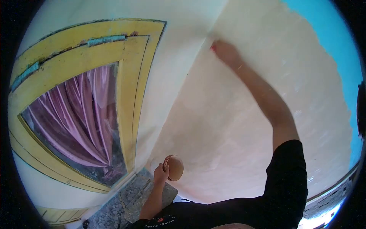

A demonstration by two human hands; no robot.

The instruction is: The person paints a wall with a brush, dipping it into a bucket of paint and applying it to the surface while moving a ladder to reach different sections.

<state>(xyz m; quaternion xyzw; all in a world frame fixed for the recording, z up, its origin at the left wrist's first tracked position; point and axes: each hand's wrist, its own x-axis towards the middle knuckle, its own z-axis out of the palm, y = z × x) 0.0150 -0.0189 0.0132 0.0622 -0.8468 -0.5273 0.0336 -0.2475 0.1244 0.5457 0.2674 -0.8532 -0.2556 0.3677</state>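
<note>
My left hand (161, 173) is wrapped round the edge of a round container (175, 168), low in front of my body; its inside looks pale brown. My right arm is stretched up to the beige wall (228, 126). At the end of it, my right hand (224, 52) is closed and blurred beside the corner line where the beige wall meets the white wall (173, 49). Something small and red (213, 48) shows at its fingers, too blurred to make out.
On the left is a yellow-framed window (131, 95) with a pink curtain (84, 103) behind glass. Blue paint (331, 34) borders the beige area at the upper right. A grey speckled floor (108, 208) lies at the lower left.
</note>
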